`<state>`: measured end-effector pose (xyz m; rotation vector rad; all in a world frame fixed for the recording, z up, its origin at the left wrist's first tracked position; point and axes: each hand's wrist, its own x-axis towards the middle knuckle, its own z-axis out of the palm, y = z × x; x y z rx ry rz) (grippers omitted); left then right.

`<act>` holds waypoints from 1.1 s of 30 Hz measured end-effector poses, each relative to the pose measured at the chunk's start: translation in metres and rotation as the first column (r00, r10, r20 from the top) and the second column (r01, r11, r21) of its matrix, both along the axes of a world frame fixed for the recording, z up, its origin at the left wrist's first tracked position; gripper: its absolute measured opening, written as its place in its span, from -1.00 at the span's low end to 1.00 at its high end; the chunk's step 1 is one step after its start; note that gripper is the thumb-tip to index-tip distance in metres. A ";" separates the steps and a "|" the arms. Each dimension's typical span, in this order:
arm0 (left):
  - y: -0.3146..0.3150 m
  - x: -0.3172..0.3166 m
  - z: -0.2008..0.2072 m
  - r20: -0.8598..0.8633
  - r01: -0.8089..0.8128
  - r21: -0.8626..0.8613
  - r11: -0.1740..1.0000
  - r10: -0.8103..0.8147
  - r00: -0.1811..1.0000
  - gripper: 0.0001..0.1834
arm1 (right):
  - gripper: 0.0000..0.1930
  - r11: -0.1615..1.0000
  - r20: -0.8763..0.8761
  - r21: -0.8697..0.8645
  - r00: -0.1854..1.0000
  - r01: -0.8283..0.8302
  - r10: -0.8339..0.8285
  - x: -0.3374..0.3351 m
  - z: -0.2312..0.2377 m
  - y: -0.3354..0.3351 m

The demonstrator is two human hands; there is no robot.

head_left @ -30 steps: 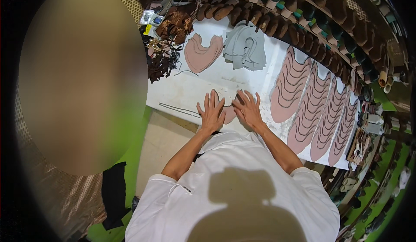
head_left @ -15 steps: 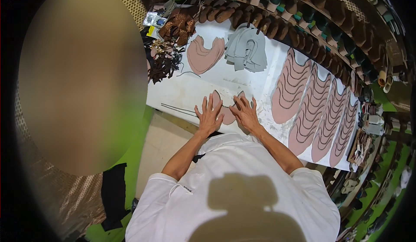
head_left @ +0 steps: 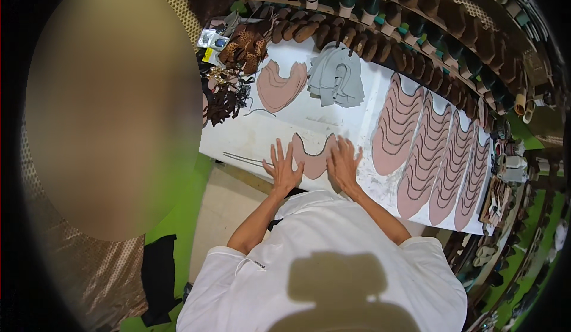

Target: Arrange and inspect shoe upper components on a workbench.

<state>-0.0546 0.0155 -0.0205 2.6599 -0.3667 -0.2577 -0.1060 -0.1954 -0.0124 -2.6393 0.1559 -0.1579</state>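
Note:
A pink U-shaped shoe upper piece point(head_left: 313, 167) lies flat on the white table in front of me, a dark strip running along its inner curve. My left hand point(head_left: 285, 168) rests at its left side, fingers spread and stretched out. On the other side, my right hand point(head_left: 344, 162) lies over the piece's right edge, palm down with fingers extended. Neither hand grips anything. Thin dark strips point(head_left: 245, 159) lie on the table just left of my left hand.
Overlapping pink pieces point(head_left: 392, 159) with dark-edged curves form several columns on the right. Farther back are a pink stack point(head_left: 279, 91), grey cut pieces point(head_left: 339, 85) and brown scraps point(head_left: 223, 103) at left. Racks of shoes point(head_left: 369, 46) line the table's far side.
My right hand has slid outward from the middle of the pink piece and turned more upright. More of the piece and its dark-edged curve now shows between my hands.

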 end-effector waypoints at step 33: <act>-0.127 -0.008 0.020 -0.321 -0.073 -0.284 0.956 -0.023 0.947 -0.79 | -0.87 0.637 0.061 0.209 0.640 0.742 -0.766 -0.101 0.008 -0.095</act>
